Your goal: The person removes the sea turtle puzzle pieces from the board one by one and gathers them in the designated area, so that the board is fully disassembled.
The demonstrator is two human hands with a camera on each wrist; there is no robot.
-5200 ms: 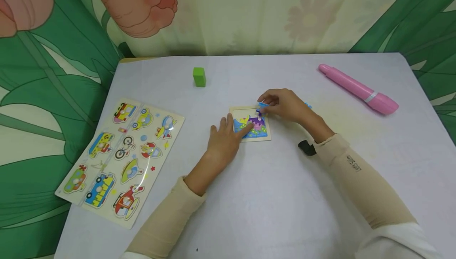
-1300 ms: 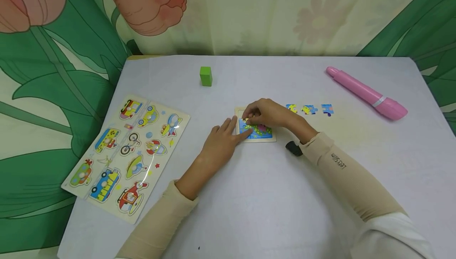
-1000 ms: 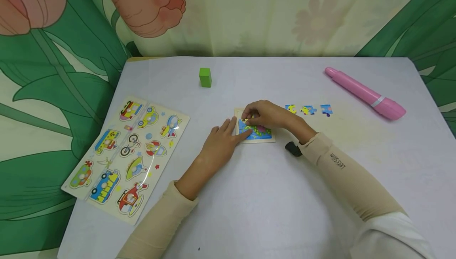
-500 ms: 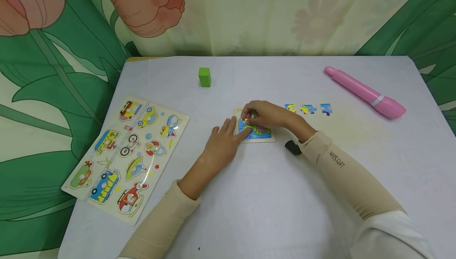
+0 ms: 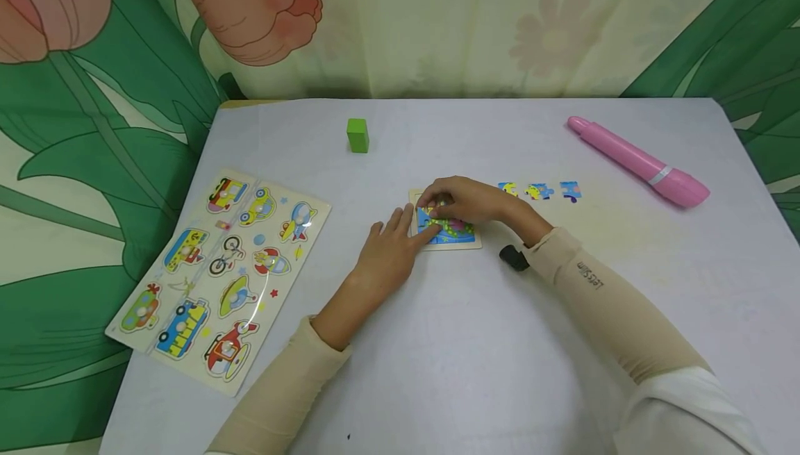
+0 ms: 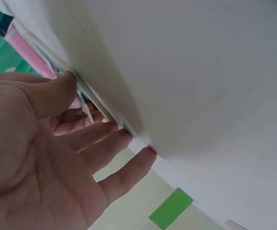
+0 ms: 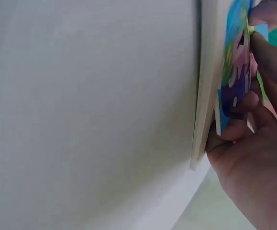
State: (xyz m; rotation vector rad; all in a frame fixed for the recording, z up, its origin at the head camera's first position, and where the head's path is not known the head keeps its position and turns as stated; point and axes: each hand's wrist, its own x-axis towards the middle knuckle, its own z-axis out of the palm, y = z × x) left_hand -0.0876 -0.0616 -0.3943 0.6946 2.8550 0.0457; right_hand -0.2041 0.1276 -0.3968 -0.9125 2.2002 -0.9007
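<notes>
A small wooden-framed jigsaw puzzle [image 5: 462,247] with a blue, yellow and pink picture lies flat at mid-table. My left hand [image 5: 389,253] rests beside its left edge, fingers extended and thumb laid over the picture. In the left wrist view, the fingertips of the left hand [image 6: 57,163] touch the table by the frame. My right hand [image 5: 465,199] bends over the upper part of the puzzle. Its thumb and forefinger pinch a puzzle piece at the upper left, mostly hidden by the fingers. In the right wrist view, the right hand [image 7: 253,167] covers part of the picture.
Three loose puzzle pieces [image 5: 539,192] lie in a row right of the puzzle, the leftmost partly hidden. A black object [image 5: 514,258] sits near the right wrist. A vehicle peg puzzle board [image 5: 219,281], green block [image 5: 358,135] and pink pen-shaped object [image 5: 637,161] surround the work area.
Over about five seconds my right hand moves from the puzzle's upper right corner to its upper left, uncovering the loose pieces. In the last second its fingertips shift slightly left; my left hand stays put.
</notes>
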